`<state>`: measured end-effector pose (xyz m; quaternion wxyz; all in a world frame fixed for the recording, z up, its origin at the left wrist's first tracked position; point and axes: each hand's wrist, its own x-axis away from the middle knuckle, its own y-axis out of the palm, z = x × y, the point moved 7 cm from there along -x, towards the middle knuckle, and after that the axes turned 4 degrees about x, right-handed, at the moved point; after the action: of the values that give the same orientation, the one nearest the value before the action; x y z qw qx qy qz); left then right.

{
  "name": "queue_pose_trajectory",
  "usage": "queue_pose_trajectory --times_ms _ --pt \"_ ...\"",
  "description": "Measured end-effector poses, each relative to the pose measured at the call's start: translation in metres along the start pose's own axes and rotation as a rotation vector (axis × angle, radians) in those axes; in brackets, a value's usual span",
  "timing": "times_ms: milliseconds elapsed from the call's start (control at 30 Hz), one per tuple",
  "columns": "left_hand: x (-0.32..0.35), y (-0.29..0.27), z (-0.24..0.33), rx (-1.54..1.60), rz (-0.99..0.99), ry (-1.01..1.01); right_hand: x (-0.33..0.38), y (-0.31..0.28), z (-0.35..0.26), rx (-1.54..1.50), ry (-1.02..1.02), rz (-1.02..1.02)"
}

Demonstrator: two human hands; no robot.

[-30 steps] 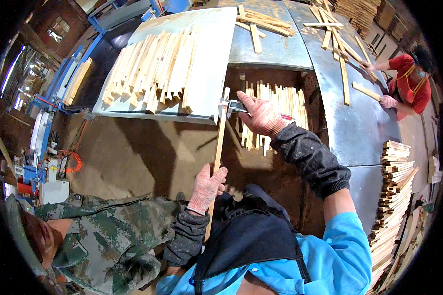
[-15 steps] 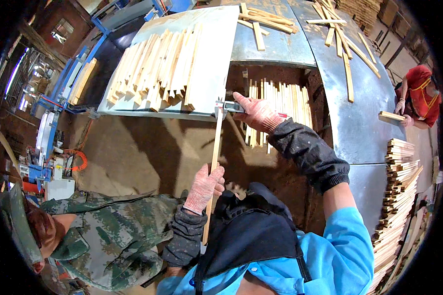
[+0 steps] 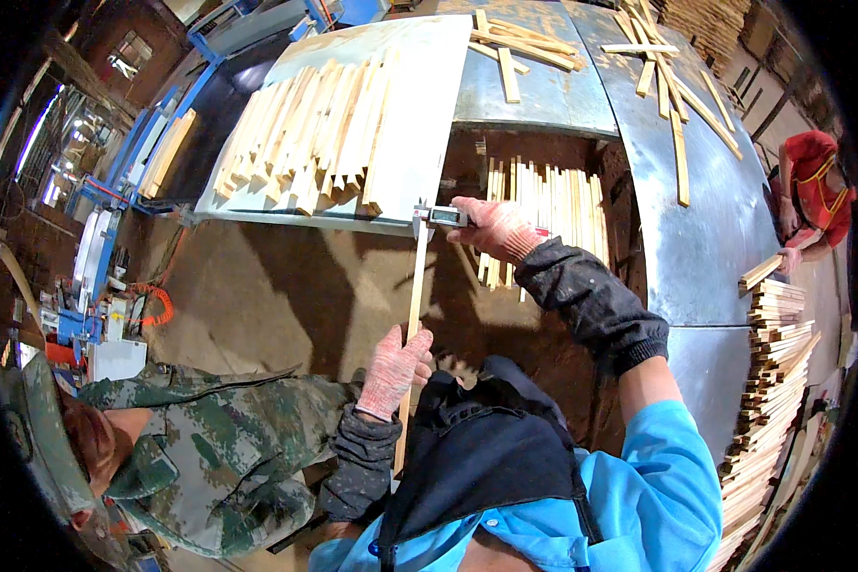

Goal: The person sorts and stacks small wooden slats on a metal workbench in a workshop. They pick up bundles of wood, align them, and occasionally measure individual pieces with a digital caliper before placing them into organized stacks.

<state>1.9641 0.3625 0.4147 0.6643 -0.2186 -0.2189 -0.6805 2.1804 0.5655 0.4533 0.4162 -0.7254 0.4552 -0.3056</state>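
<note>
My left hand [image 3: 396,370], in a pinkish work glove, is closed around a long, narrow wooden strip [image 3: 418,286] that points away from me. At the strip's far end my right hand [image 3: 496,229], gloved alike, grips a digital caliper [image 3: 445,216]. The caliper's jaws sit at that end of the wood; whether they press on both sides is too small to tell. Just beyond is a pale tabletop [image 3: 429,86] bearing a row of wooden strips [image 3: 305,133]. Past my right hand, more strips [image 3: 553,210] stand in a recess between the tables.
A person in camouflage [image 3: 219,458] is close on my left. Loose strips [image 3: 677,105] lie across the metal table [image 3: 701,257] at right, beside a tall wood stack [image 3: 767,410]. A person in red [image 3: 815,191] handles wood there. Blue machinery [image 3: 95,238] stands at far left.
The caliper and my right hand have shifted slightly nearer, still at the strip's far end. My left hand keeps its hold. The person in red has moved a wood piece onto or near the stack.
</note>
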Motion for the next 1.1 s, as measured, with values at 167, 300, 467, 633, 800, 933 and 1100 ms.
queue_pose_trajectory --times_ms 167,300,467,633,800,933,1100 --pt "0.0 -0.001 -0.002 -0.019 0.0 0.01 0.006 -0.003 -0.002 -0.013 0.003 -0.009" --pt "-0.003 -0.003 -0.007 0.019 -0.077 0.054 0.009 -0.003 0.0 0.008 0.022 -0.007" --pt "-0.002 -0.005 -0.013 0.08 -0.113 0.048 0.009 0.006 0.01 -0.025 0.025 0.016" --pt "-0.007 -0.005 -0.02 0.086 -0.116 0.009 0.01 0.01 0.015 -0.007 0.049 0.032" --pt "-0.003 -0.005 -0.015 0.111 -0.144 0.031 0.008 0.014 0.015 -0.026 0.084 -0.018" --pt "-0.005 -0.011 -0.02 0.165 -0.164 0.038 0.005 0.017 0.013 -0.023 0.091 -0.021" --pt "-0.004 -0.014 -0.018 0.198 -0.179 0.021 0.004 0.017 0.007 -0.041 0.089 -0.031"
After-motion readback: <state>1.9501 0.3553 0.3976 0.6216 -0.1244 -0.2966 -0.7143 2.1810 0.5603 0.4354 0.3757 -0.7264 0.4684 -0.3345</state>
